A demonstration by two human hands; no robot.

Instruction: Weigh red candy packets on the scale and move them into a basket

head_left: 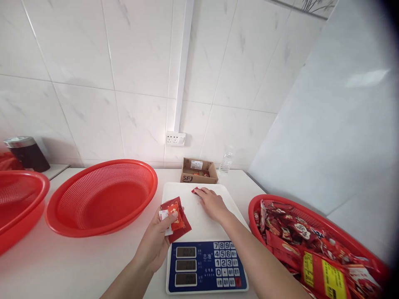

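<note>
My left hand [158, 232] is closed on several small packets [176, 216], red, orange and white, fanned out under the thumb in front of the scale's near left part. Over the white pan of the electronic scale [183, 211], my right hand [212, 202] pinches a small dark red packet [195, 190], mostly covered by the fingers. Whether that packet touches the pan I cannot tell. The scale's blue panel [207, 268] has three displays on the left and a keypad on the right.
An empty-looking red basket [149, 195] stands left, another red basket [28, 178] beyond it. At right, a red basket [254, 199] is heaped with packets. Behind the scale are a cardboard box [199, 179] and a clear plastic bottle [226, 161]. A dark canister [29, 153] stands far left.
</note>
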